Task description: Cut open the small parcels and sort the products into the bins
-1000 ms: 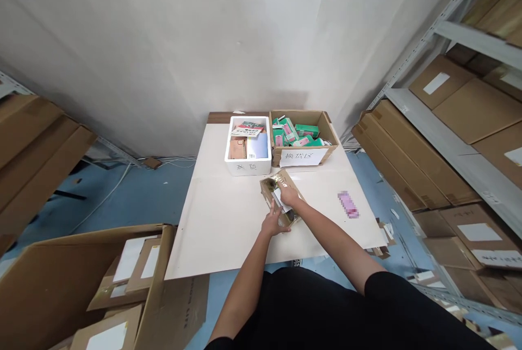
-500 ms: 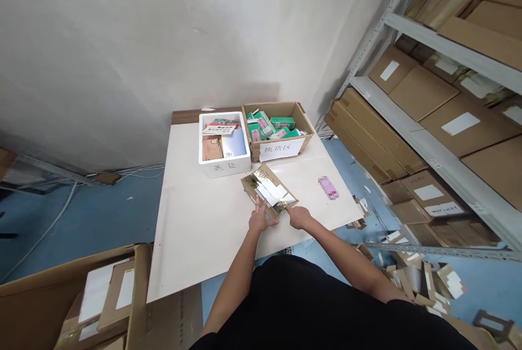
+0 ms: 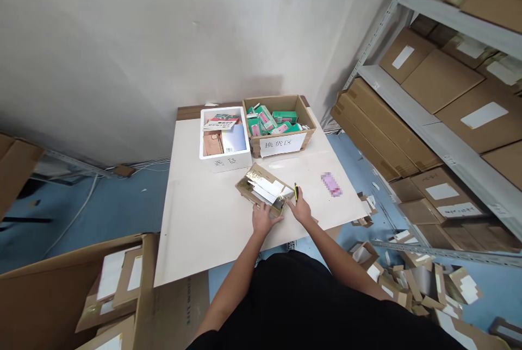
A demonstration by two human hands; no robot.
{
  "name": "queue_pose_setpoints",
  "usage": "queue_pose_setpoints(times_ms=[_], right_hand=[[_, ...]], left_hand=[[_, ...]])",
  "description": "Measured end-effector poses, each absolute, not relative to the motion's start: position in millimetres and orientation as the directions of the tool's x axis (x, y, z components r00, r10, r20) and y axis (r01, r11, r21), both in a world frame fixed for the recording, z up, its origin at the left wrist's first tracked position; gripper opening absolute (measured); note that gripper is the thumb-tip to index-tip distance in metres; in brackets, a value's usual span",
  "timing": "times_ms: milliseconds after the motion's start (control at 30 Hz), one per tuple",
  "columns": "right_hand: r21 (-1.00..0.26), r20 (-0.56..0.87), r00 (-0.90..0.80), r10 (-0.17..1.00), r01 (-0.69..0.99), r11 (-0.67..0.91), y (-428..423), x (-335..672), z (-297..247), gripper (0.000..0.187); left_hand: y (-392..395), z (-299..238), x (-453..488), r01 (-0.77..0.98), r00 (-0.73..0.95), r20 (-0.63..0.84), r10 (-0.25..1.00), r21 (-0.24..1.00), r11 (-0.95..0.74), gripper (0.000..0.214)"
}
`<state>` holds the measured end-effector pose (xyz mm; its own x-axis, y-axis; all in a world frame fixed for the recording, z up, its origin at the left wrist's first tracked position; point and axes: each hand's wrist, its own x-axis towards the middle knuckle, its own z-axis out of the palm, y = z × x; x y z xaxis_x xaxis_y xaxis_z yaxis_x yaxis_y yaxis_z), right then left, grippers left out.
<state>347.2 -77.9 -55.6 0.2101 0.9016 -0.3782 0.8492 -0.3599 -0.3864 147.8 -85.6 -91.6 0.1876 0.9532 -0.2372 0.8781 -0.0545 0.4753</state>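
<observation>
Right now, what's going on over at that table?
The person's left grip is on a taped brown box on the table. The right grip holds a small yellow-and-black tool, maybe a cutter, near the box's corner. Behind stand a white tub with books and a carton of green boxes.

A white paper on the brown box by the table's back edge is saying 换货区. The white box just left is showing 退货. LIFE is running along brown cardboard below the table's front left corner. Other writing is looking too small to read.
</observation>
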Motion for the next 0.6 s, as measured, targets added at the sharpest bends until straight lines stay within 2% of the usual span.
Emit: queue_pose_setpoints(times_ms=[100, 167, 333, 400, 467, 533, 600], right_hand=[[-0.42, -0.361, 0.204, 0.91, 0.836, -0.354, -50.8, 329.9, -75.4, 0.1], [-0.424, -0.353, 0.168, 0.921, 0.849, -0.317, -29.4, 324.3, -81.3, 0.105], [-0.449, -0.364, 0.015, 0.931, 0.873, -0.189, 15.0, 326.9, -76.9, 0.111], [-0.509, -0.352, -0.012, 0.936, 0.842, -0.18, 20.8, 332.3, -74.6, 0.105], [-0.602, -0.328, 0.012, 0.944, 0.768, -0.219, 18.0, 340.9, -74.8, 0.088], [-0.685, -0.335, 0.06, 0.94, 0.669, -0.287, 8.4, 353.2, -77.0, 0.071], [-0.74, -0.387, 0.053, 0.92, 0.578, -0.345, -4.3, 367.6, -79.2, 0.062]], left_hand=[[-105.3, -88.2, 175.6, 0.921, 0.101, -0.303, 0.947, 0.389, 0.027, 0.074], [-114.8, -86.3, 187.2, 0.933, 0.102, -0.353, 0.93, 0.359, 0.034, 0.069], [-103.8, -72.3, 178.5, 0.908, 0.219, -0.461, 0.86, 0.418, -0.007, 0.059], [-86.1, -64.5, 164.3, 0.904, 0.214, -0.425, 0.88, 0.428, -0.013, 0.052], [-66.8, -59.9, 147.3, 0.917, 0.163, -0.327, 0.931, 0.399, -0.02, 0.053], [-51.4, -61.7, 130.0, 0.942, 0.098, -0.252, 0.963, 0.337, -0.007, 0.065], [-43.0, -70.2, 115.3, 0.962, 0.058, -0.274, 0.96, 0.274, 0.02, 0.077]])
